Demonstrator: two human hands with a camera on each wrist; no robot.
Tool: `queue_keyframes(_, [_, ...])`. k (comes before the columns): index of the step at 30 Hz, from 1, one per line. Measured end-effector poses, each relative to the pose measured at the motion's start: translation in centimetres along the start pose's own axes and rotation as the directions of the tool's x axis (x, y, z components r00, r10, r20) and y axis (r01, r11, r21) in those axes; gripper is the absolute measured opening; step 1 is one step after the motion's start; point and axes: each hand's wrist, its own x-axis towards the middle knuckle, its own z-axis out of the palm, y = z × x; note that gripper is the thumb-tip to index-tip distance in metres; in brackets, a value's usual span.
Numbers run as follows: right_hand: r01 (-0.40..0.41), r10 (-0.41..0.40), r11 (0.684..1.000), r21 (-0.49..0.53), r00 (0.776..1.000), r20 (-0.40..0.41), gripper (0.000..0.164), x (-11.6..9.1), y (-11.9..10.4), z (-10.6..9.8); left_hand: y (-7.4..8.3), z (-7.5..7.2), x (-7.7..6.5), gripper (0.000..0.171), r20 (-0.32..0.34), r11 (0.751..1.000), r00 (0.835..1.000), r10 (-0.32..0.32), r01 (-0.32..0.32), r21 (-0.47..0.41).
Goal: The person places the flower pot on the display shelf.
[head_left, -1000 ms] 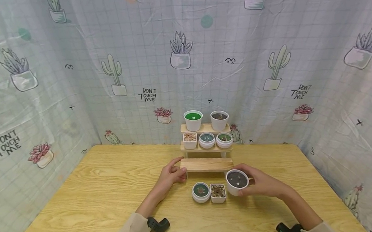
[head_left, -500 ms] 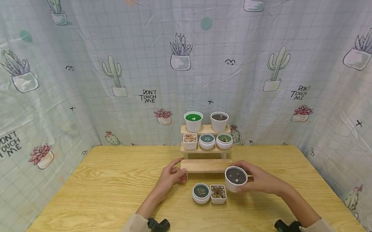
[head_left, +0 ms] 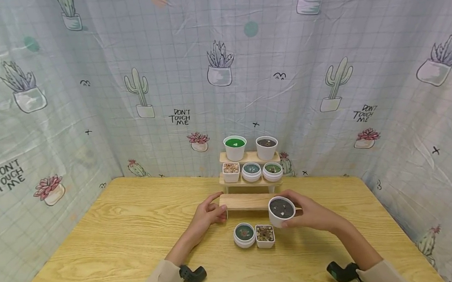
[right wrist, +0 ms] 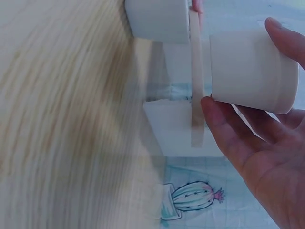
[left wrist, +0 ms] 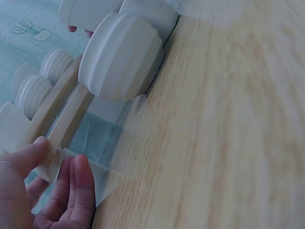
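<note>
My right hand (head_left: 313,214) grips a round white flowerpot (head_left: 281,209) filled with dark grey material. In the head view the pot overlaps the right end of the lowest step; the right wrist view shows its base close over the board (right wrist: 197,81), apart from the table. At the other end, my left hand (head_left: 207,214) pinches the wooden plant stand (head_left: 244,200), its thumb (left wrist: 35,150) against the board and its fingers by the leg. In front of the stand are a round white pot (head_left: 244,235) with dark green filling and a square pot (head_left: 265,236) of pebbles.
On the middle step sit a square pot (head_left: 231,172) and two round pots, blue-green (head_left: 251,171) and green (head_left: 272,171). The top step carries a green-filled pot (head_left: 235,147) and a dark-filled pot (head_left: 267,147). Behind the wooden table (head_left: 136,214) hangs a cactus-print curtain (head_left: 190,90).
My right hand has moved the dark-filled pot up and to the left in the head view, toward the lowest step. My left hand has stayed at the stand's left end.
</note>
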Motion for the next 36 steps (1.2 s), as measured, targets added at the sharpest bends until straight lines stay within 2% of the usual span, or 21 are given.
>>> queue_keyframes(8, [0.012,-0.012,1.0,-0.011,1.0,-0.001,0.067,1.1,-0.7,0.3,-0.1,0.0,-0.1,0.068,-0.003,1.0,1.0,-0.001,0.001,0.0])
queue_keyframes(17, [-0.016,0.016,1.0,-0.019,1.0,-0.021,0.074,2.5,-1.4,0.8,0.0,0.0,-0.2,0.069,-0.002,1.0,1.0,-0.003,0.003,0.003])
queue_keyframes(26, [-0.006,0.005,1.0,-0.019,0.999,-0.046,0.075,4.5,-2.2,1.0,-0.3,-0.1,0.0,0.067,-0.013,1.0,1.0,-0.001,0.001,0.011])
queue_keyframes(36, [0.01,-0.01,1.0,0.002,0.998,-0.069,0.072,6.3,-3.4,2.4,-0.1,0.1,0.0,0.067,-0.016,1.0,1.0,0.002,-0.002,0.003])
